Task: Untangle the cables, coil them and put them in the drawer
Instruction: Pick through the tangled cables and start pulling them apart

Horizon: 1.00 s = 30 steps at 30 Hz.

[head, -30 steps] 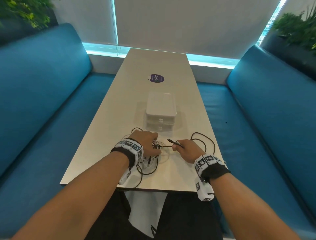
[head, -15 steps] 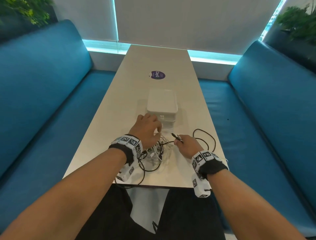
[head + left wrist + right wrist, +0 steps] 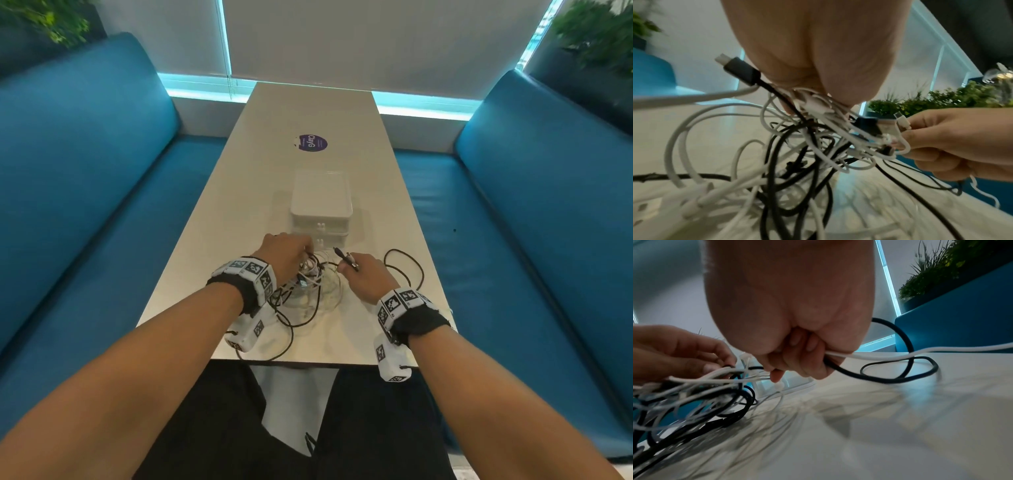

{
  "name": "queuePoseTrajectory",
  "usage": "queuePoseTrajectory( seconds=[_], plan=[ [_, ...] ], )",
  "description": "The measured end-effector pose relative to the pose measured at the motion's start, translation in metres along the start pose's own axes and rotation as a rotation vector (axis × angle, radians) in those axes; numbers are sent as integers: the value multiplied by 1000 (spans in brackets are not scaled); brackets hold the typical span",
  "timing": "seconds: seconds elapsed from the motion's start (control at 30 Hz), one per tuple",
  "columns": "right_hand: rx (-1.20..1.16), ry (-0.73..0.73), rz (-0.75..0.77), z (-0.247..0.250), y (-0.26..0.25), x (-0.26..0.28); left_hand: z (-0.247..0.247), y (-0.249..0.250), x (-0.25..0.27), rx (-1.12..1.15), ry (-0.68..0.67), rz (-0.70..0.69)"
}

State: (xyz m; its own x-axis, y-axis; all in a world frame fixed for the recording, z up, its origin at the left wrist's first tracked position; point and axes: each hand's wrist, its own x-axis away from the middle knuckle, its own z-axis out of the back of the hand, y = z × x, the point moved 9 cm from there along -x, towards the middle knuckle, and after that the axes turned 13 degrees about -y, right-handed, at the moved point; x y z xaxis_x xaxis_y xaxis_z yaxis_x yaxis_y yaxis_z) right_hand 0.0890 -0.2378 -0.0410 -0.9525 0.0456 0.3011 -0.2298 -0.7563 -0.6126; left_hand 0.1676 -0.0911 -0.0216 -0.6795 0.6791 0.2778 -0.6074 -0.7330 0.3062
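The tangle of black and white cables [image 3: 308, 284] lay on the table [image 3: 239, 192] just in front of the closed white drawer box [image 3: 321, 205]. The left hand [image 3: 284, 255] had its fingers curled into the knot, while the right hand [image 3: 366, 277] pinched a black cable and a white cable by their plug ends. To my eye the step wanted the left hand steadying the knot and the right feeding plugs back through loops, never tugging, since a hard pull would likely tighten it.
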Motion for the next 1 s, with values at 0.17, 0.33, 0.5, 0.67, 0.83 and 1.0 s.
queuePoseTrajectory(
  seconds=[0.17,0.33,0.5,0.67,0.83,1.0],
  plan=[
    [-32,-39,34,-8,-14,-2,2,-14,6,264,67,-6],
    [-33,-18,20,-8,-14,-7,-8,-18,3,319,8,134],
    [-39,-54,25,-12,-14,-11,-4,-4,4,499,-33,10],
    [-64,-87,58,-19,-14,-14,6,-1,8,564,-31,-112],
    [-71,-49,43,-13,-14,-14,3,3,10,554,-75,-95],
    [-47,22,10,-1,-11,-11,3,-5,12,584,-79,-92]
  ],
)
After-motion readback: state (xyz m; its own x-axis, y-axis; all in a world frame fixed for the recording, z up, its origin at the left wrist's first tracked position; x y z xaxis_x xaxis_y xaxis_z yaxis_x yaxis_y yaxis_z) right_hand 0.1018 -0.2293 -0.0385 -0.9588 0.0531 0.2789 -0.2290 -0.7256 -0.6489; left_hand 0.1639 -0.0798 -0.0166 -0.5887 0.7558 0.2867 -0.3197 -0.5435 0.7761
